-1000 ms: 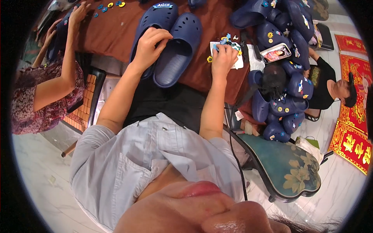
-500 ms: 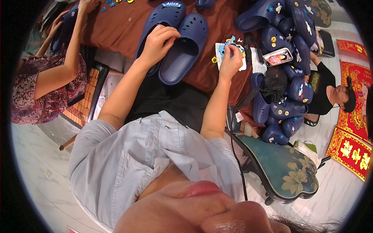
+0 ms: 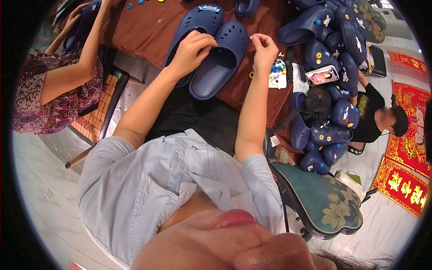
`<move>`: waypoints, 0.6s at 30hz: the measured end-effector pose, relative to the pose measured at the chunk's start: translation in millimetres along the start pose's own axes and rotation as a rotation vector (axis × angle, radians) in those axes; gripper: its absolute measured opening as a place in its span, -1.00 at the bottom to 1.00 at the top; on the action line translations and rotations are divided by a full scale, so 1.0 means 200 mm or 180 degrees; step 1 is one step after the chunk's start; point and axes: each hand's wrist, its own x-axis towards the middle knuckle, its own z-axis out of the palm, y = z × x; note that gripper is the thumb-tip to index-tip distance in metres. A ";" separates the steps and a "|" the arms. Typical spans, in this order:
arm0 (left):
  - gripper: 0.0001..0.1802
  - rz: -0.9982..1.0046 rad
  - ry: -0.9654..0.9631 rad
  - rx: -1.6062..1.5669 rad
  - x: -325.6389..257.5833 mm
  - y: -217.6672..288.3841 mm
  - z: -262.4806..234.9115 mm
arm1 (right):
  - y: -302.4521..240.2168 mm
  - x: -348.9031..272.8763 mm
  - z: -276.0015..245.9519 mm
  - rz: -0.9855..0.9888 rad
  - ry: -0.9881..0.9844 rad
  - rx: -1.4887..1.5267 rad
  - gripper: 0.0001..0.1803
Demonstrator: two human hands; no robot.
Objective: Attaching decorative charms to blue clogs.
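Pale marbled floor (image 3: 49, 180) fills the lower left of the frame, and brown cloth (image 3: 139, 29) covers the work surface across the top. At the upper right we see a heap of navy clogs (image 3: 345, 112) dotted with bright charms; below it is a green seat (image 3: 310, 198) patterned with flowers. Red-and-gold banners (image 3: 407, 117) line the far right, beside a person in a black shirt (image 3: 371, 108); at the upper left is a co-worker in a patterned top (image 3: 63, 90). Our pair of navy clogs (image 3: 221, 51) lies in the upper middle, side by side, toes toward the top edge. Our left hand (image 3: 194, 50) is at the opening of the left clog (image 3: 195, 22), fingers curled; we cannot tell whether they close on anything. Our right hand (image 3: 265, 49) is just right of the right clog (image 3: 216, 67), thumb and fingertips together. Farther right, by the heap, is a phone (image 3: 321, 75) with a lit screen. Near our right wrist lies a white card (image 3: 278, 82) with colourful charms. Between our right fingertips we pinch a small pale piece (image 3: 251, 38).
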 end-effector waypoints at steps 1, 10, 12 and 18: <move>-0.81 0.0039 0.0006 0.0020 0.00 0.00 0.00 | -0.01 0.01 0.02 -0.0016 -0.0016 -0.0006 -0.92; -0.80 -0.0014 -0.0027 0.0005 -0.01 -0.01 0.01 | 0.07 -0.09 -0.16 -0.0534 0.0428 -0.1308 -0.87; -0.80 -0.0010 -0.0037 0.0027 0.00 -0.01 0.01 | 0.10 -0.15 -0.28 -0.0568 0.0589 -0.1715 -0.88; -0.81 -0.0043 -0.0030 0.0035 -0.01 -0.01 0.00 | 0.11 -0.23 -0.49 -0.0226 0.0680 -0.1944 -0.85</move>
